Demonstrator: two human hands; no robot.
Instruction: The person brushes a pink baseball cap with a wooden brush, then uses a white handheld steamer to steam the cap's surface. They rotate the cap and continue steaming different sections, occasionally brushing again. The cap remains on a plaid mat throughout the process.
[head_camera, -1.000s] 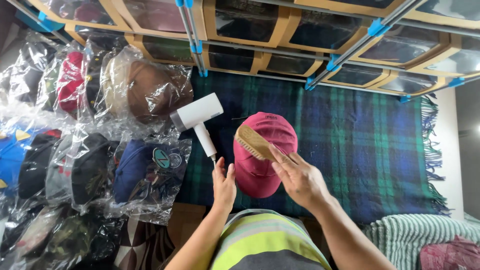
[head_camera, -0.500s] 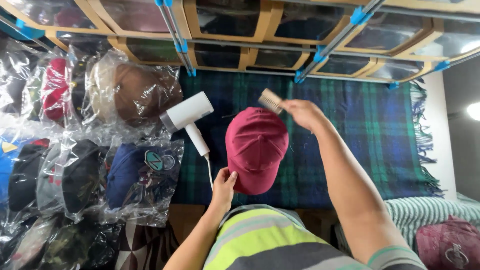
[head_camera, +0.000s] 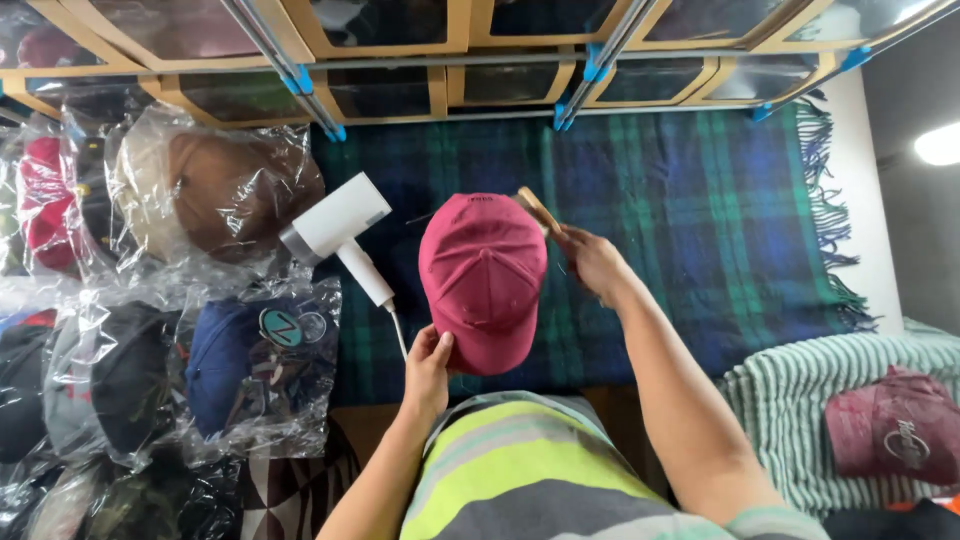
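I see left hand (head_camera: 428, 368) pinching maroon cap (head_camera: 483, 278) brim | right hand (head_camera: 592, 262) gripping brush (head_camera: 536, 208) at crown | brushing unfinished, I judge.

A dark blue-and-green plaid blanket (head_camera: 700, 230) covers the tabletop. Directly on the blanket: a white hair dryer (head_camera: 338, 232) at its left edge and a red cap (head_camera: 482, 280) just right of the dryer.

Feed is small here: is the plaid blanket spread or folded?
Spread: the plaid blanket lies flat under the red cap, fringe showing along its edge.
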